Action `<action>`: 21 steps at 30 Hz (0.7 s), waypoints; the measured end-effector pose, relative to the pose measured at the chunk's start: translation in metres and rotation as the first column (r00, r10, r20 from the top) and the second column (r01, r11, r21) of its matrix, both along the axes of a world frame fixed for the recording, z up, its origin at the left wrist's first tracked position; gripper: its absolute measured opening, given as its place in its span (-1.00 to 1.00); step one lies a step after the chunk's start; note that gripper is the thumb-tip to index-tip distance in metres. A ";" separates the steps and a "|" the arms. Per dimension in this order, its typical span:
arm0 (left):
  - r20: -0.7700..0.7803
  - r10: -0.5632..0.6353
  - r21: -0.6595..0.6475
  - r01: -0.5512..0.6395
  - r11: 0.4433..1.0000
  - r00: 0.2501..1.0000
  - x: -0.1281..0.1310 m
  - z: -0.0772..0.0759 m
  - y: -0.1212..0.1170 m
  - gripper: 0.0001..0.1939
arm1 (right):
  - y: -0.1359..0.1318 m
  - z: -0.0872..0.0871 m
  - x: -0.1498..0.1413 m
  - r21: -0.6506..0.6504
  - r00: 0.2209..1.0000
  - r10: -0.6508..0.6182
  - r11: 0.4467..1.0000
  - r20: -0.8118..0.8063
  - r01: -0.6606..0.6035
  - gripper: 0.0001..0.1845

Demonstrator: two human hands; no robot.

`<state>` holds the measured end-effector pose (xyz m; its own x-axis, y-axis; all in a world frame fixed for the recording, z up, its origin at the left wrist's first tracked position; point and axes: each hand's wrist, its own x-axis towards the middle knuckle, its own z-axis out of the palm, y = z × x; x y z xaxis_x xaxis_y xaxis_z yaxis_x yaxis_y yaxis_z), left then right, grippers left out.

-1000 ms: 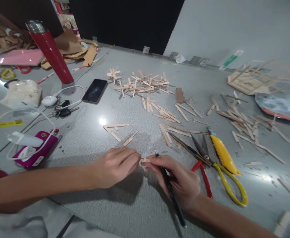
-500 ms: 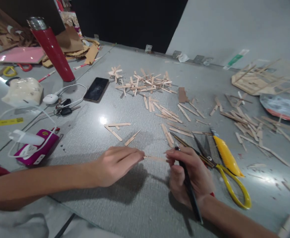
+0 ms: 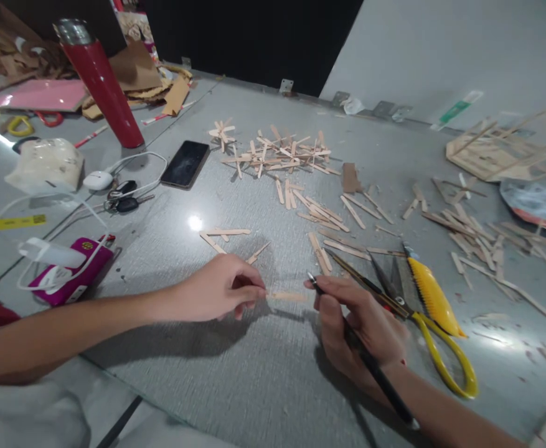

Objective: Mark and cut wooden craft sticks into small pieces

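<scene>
My left hand point(image 3: 228, 289) pinches one end of a short wooden craft stick point(image 3: 289, 296) just above the grey table. The stick points right, toward my right hand point(image 3: 361, 323), which is closed around a slim black pen point(image 3: 378, 373). The pen's silver tip is up near my fingertips, close to the stick's free end but apart from it. Just beyond my left hand lie a few more craft sticks point(image 3: 226, 233), partly covered by it. Scissors with yellow handles point(image 3: 445, 354) lie beside my right hand, and red-handled pliers are mostly hidden behind it.
A heap of craft sticks point(image 3: 282, 152) lies farther back, with more sticks point(image 3: 473, 236) at right. A yellow cutter point(image 3: 434, 298) rests by the scissors. At left are a phone point(image 3: 185, 163), a red flask point(image 3: 102, 90), keys point(image 3: 126, 198) and a purple power bank point(image 3: 86, 267).
My right hand has moved right, away from my left fingers, leaving the stick held only by my left hand. The pen has tilted more, and my left hand has turned slightly.
</scene>
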<state>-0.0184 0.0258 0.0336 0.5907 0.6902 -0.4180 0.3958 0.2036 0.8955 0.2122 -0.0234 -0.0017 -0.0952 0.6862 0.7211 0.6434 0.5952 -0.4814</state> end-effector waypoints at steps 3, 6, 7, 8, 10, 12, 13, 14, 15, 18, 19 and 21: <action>-0.063 -0.101 -0.023 0.100 0.995 0.993 -0.004 -0.003 0.009 -0.72 | 0.004 0.003 -0.008 -0.209 0.992 0.096 0.972 -0.078 -0.110 -0.88; -0.081 -0.178 -0.009 0.178 0.984 0.981 -0.005 -0.007 0.013 -0.67 | 0.006 0.005 -0.016 -0.589 0.932 0.201 0.730 -0.300 -0.347 -0.73; -0.080 -0.188 0.002 0.189 0.982 0.979 -0.004 -0.008 0.014 -0.67 | 0.006 0.004 -0.018 -0.653 0.907 0.187 0.640 -0.377 -0.404 -0.68; -0.076 -0.193 0.010 0.195 0.981 0.978 -0.004 -0.008 0.014 -0.67 | 0.006 0.003 -0.019 -0.692 0.888 0.171 0.571 -0.427 -0.443 -0.64; -0.073 -0.195 0.014 0.197 0.980 0.978 -0.002 -0.009 0.013 -0.67 | 0.005 -0.001 -0.019 -0.714 0.874 0.180 0.516 -0.451 -0.474 -0.59; -0.074 -0.185 0.010 0.186 0.983 0.980 -0.001 -0.009 0.012 -0.66 | 0.004 -0.004 -0.018 -0.707 0.882 0.229 0.531 -0.412 -0.468 -0.56; -0.074 -0.180 0.006 0.181 0.984 0.981 0.000 -0.009 0.012 -0.66 | 0.004 -0.005 -0.018 -0.699 0.885 0.253 0.544 -0.390 -0.463 -0.56; -0.076 -0.173 0.003 0.174 0.985 0.982 0.000 -0.009 0.012 -0.66 | 0.004 -0.006 -0.018 -0.692 0.888 0.268 0.557 -0.374 -0.459 -0.55; -0.079 -0.168 0.002 0.168 0.986 0.983 0.000 -0.009 0.012 -0.66 | 0.004 -0.006 -0.018 -0.687 0.890 0.274 0.567 -0.364 -0.455 -0.55; -0.100 -0.168 0.007 0.170 0.985 0.981 0.001 -0.011 0.012 -0.64 | 0.005 -0.005 -0.019 -0.702 0.903 0.251 0.567 -0.350 -0.430 -0.54; -0.108 -0.169 0.013 0.172 0.985 0.980 0.001 -0.011 0.012 -0.64 | 0.005 -0.005 -0.019 -0.709 0.905 0.242 0.564 -0.349 -0.424 -0.54; -0.114 -0.171 0.021 0.174 0.984 0.979 0.001 -0.013 0.012 -0.63 | 0.006 -0.006 -0.019 -0.719 0.906 0.239 0.551 -0.349 -0.423 -0.55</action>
<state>-0.0177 0.0376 0.0208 0.6531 0.5957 -0.4676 0.5199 0.0964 0.8488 0.1928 -0.0177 -0.0076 -0.3617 0.9319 -0.0274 0.3216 0.0971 -0.9419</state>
